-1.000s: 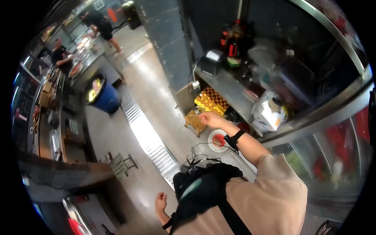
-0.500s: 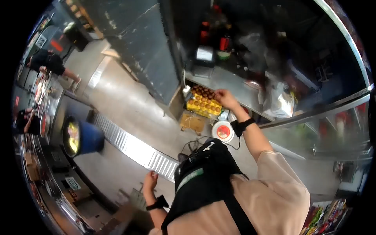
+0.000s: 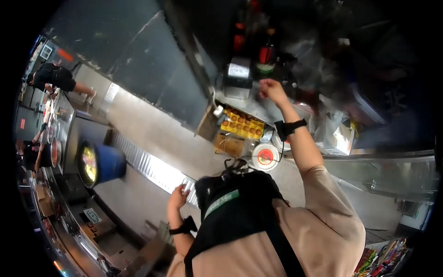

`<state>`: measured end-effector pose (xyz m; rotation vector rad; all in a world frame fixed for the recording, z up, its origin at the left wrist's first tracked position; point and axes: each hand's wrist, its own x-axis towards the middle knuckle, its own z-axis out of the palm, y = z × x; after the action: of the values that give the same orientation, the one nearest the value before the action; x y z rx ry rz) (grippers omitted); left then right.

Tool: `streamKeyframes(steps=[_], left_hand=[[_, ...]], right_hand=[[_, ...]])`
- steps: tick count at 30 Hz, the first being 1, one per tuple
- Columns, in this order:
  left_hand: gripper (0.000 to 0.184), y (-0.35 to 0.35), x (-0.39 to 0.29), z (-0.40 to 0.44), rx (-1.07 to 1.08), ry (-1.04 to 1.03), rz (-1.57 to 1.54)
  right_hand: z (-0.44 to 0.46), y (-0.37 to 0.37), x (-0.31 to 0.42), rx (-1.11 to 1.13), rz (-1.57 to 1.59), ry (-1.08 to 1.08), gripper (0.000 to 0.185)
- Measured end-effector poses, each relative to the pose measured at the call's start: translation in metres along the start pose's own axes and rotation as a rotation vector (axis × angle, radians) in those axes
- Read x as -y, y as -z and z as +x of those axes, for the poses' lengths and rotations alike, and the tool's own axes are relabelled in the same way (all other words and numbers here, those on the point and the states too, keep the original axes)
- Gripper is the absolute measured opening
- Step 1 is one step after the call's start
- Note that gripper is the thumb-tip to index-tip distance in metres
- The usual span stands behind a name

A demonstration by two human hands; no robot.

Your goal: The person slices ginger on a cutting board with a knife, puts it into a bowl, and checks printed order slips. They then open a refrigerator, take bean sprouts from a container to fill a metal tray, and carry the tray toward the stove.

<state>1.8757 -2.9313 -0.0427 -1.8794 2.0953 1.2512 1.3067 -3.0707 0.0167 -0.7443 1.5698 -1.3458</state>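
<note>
My right hand (image 3: 273,91) reaches over the metal counter, fingers bent but apart, with nothing visible in them. Just left of it stands a black receipt printer (image 3: 237,83) with white paper on top. A dark bottle with a red label (image 3: 266,57) is behind the hand. Below the counter edge, brown eggs sit in a yellow egg tray (image 3: 251,130). My left hand (image 3: 178,197) hangs low beside my black apron (image 3: 240,198), its fingers curled together. A small pale spot shows at those fingertips, too small to name.
A white tub (image 3: 265,157) and a cardboard box (image 3: 228,145) stand on the floor under the counter. A blue bin (image 3: 108,161) is at left, beside a metal floor grate (image 3: 147,161). Two people work at the far-left counter. A dark panel (image 3: 134,51) rises ahead.
My right hand has moved up from beside the eggs to above the counter near the receipt printer. My left hand has risen slightly. The view has turned a little.
</note>
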Motion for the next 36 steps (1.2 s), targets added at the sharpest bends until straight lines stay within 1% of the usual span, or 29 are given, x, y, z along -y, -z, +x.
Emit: streamKeyframes(steps=[1,2,3,5,6,7,9,11,13,16,19,21,26,28,30,31,33,34,35,36], left_hand=[[0.04,-0.002,-0.001,0.007,-0.021,-0.016,-0.042],[0.04,-0.004,-0.002,0.009,-0.007,0.033,-0.101],[0.04,-0.003,-0.008,0.01,-0.012,0.036,-0.099],[0.042,-0.002,-0.02,0.014,0.008,0.031,-0.029],[0.044,-0.001,-0.025,0.017,0.039,0.053,-0.044],[0.044,0.002,-0.029,0.023,0.043,0.057,-0.035],[0.039,0.01,-0.033,0.031,0.087,0.045,0.018],[0.041,0.02,-0.036,0.036,0.1,0.033,0.048],[0.044,0.029,-0.043,0.05,0.101,0.007,0.076],[0.045,0.041,-0.051,0.065,0.09,-0.049,0.115],[0.045,0.052,-0.065,0.073,0.102,-0.032,0.096],[0.044,0.052,-0.071,0.077,0.117,-0.033,0.099],[0.044,0.05,-0.069,0.082,0.117,-0.033,0.112],[0.042,0.048,-0.065,0.084,0.124,-0.048,0.146],[0.041,0.047,-0.063,0.084,0.123,-0.046,0.14],[0.041,0.047,-0.063,0.084,0.122,-0.044,0.135],[0.04,0.049,-0.067,0.085,0.124,-0.076,0.132],[0.039,0.05,-0.071,0.085,0.126,-0.107,0.13],[0.039,0.052,-0.075,0.087,0.126,-0.106,0.128],[0.038,0.057,-0.086,0.089,0.118,-0.185,0.071]], right_hand=[[0.005,0.001,0.001,0.01,0.023,-0.007,0.023],[0.011,0.003,0.001,0.006,0.017,-0.031,0.027],[0.015,0.002,0.002,0.011,0.02,-0.029,0.027],[0.022,0.003,0.003,0.017,0.043,-0.052,0.03],[0.027,0.003,0.002,0.016,0.05,-0.054,0.03],[0.032,0.002,0.001,0.022,0.111,-0.048,0.031],[0.037,0.0,-0.005,0.014,0.18,-0.053,0.032],[0.044,-0.003,0.0,0.033,0.068,-0.041,0.038],[0.047,-0.007,0.001,0.006,0.11,-0.054,0.038],[0.054,-0.012,0.005,-0.01,0.061,-0.093,0.039],[0.06,-0.016,0.011,-0.026,0.065,-0.123,0.037],[0.065,-0.02,0.014,-0.016,-0.046,-0.186,0.033],[0.076,-0.027,0.012,-0.028,-0.13,-0.207,0.026],[0.079,-0.028,0.016,-0.028,-0.157,-0.218,0.024],[0.082,-0.028,0.021,0.022,-0.354,-0.236,0.027],[0.088,-0.029,0.014,0.023,-0.355,-0.235,0.027],[0.093,-0.033,0.005,-0.036,-0.646,0.136,0.032],[0.094,-0.034,0.006,-0.037,-0.646,0.136,0.032],[0.095,-0.037,0.008,-0.099,-0.572,0.089,0.032],[0.092,-0.04,0.017,-0.157,-0.499,0.043,0.033]])
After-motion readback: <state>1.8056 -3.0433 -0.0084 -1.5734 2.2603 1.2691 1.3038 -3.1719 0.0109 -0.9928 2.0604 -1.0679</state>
